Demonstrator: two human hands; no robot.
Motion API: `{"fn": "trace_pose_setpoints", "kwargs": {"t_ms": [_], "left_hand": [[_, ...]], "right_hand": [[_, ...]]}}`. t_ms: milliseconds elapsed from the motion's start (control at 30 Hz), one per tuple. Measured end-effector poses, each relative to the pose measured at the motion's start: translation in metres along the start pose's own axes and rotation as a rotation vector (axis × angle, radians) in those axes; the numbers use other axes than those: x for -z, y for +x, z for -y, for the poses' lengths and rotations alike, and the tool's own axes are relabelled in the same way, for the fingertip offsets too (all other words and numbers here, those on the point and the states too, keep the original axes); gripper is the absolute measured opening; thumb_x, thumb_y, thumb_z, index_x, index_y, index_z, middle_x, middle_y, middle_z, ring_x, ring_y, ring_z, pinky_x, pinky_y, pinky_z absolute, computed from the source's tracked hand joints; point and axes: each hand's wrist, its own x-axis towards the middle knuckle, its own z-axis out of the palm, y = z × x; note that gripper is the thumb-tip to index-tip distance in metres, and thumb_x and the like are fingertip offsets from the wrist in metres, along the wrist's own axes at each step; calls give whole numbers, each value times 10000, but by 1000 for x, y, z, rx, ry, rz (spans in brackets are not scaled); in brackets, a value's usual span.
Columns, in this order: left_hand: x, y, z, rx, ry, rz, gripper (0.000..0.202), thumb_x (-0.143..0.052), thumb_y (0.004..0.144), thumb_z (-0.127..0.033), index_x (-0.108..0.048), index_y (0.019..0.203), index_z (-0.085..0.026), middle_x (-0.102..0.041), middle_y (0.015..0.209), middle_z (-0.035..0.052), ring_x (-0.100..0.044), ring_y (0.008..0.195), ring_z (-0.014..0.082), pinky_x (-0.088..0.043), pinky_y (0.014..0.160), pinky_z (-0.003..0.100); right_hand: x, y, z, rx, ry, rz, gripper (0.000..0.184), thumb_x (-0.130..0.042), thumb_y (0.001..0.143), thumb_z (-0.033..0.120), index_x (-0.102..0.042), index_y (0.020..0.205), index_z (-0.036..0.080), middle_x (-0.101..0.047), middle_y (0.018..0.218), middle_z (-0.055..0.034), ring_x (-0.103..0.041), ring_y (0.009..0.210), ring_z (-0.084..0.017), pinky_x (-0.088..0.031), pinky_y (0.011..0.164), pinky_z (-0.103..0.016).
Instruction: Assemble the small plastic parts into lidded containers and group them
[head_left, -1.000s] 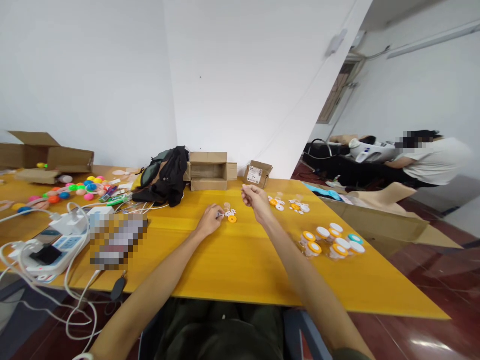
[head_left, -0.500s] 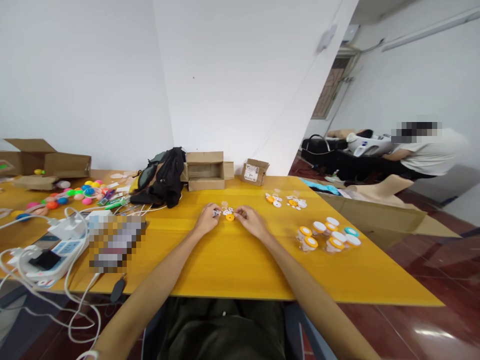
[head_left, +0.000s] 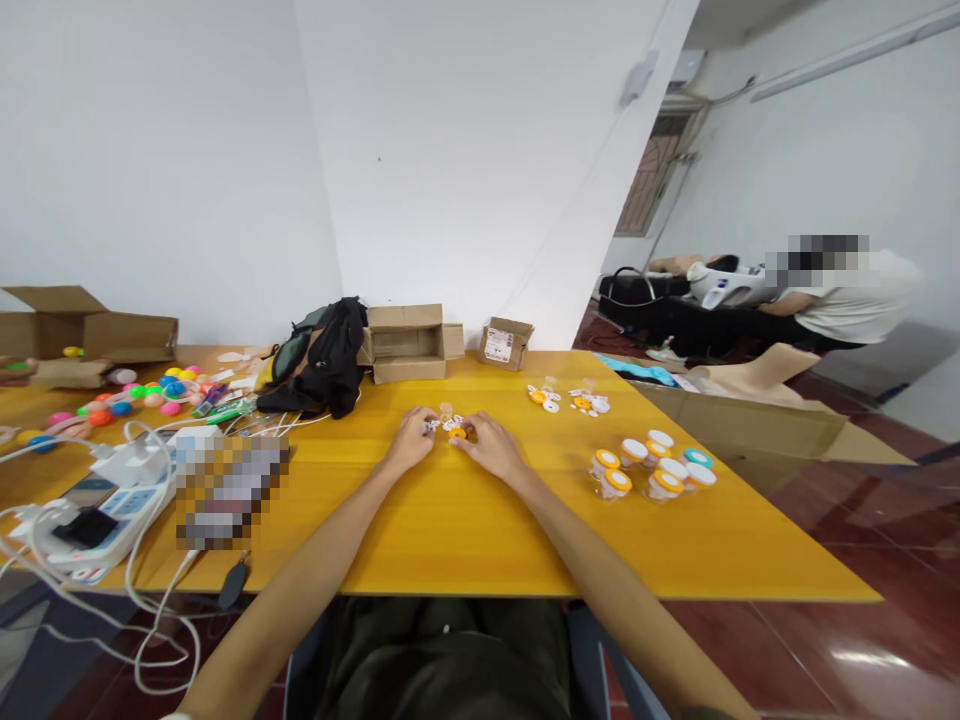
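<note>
My left hand (head_left: 412, 438) is closed around a small white piece (head_left: 430, 427) whose kind I cannot make out. Thumb and fingers of my right hand (head_left: 491, 445) pinch an orange ring-shaped lid (head_left: 457, 434) at its right edge, on the table in front of me. Just beyond it lie small white parts (head_left: 448, 424) and a clear cup (head_left: 446, 410), between both hands. Farther right, two similar clusters hold an orange lid (head_left: 538, 398) and another orange lid (head_left: 580, 403), each among white and clear pieces.
Several clear jars with orange, white and teal lids (head_left: 616, 481) stand at the right. Behind are an open cardboard box (head_left: 409, 370), a smaller box (head_left: 517, 352) and a black bag (head_left: 326, 360). Left lie coloured balls (head_left: 100, 416), a power strip (head_left: 124, 510) and cables. A person sits far right.
My right hand has moved slightly left and down onto the orange lid, taking hold of it. My left hand stays nearly in place with the white piece. The view has shifted slightly.
</note>
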Motion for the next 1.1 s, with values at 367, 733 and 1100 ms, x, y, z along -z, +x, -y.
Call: {"fn": "trace_pose_setpoints", "kwargs": {"t_ms": [367,733,1100], "left_hand": [[8,-3,-8,-36,-3,-62,371,-492,687,24,-632,922,-228,-656,1028,40,-582,1087,225,-453,1000,384],[8,-4,-8,-63,27,-32,351,-490,704,16,-628,906,-237,-646,1004,38,-574,1068,226,-454,986,380],[6,-5,-7,-116,86,-1,355,-499,708,14,-636,912,-242,-649,998,36,-574,1051,230,-449,979,383]], "right_hand": [[8,-8,1,88,96,3,247,-649,801,170,-634,1034,250,-696,856,-12,-644,728,-178,-466,687,-277],[6,-9,-3,281,-10,20,358,-570,872,131,-646,1187,283,-660,1063,-56,-647,902,-187,-494,801,-289],[2,-8,-1,431,-34,57,413,-534,896,132,-661,1217,360,-645,1078,-48,-633,953,-198,-508,837,-305]]}}
